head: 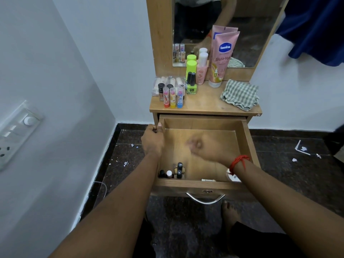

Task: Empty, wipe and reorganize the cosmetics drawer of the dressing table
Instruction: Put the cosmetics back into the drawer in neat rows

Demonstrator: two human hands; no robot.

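Observation:
The wooden drawer of the dressing table is pulled out. My left hand grips its left wall, thumb on the rim. My right hand hovers blurred over the bare drawer floor with curled fingers; whether it holds anything cannot be told. Small bottles stand in the drawer's front left corner, and a round white lid lies at the front right. On the tabletop stand lip balms, green bottles, a pink Vaseline tube and a folded checked cloth.
A mirror rises behind the tabletop. A white wall with a switchboard is at the left. Dark stone floor with paper scraps surrounds the table. Blue fabric hangs at the upper right. A bare foot stands under the drawer handle.

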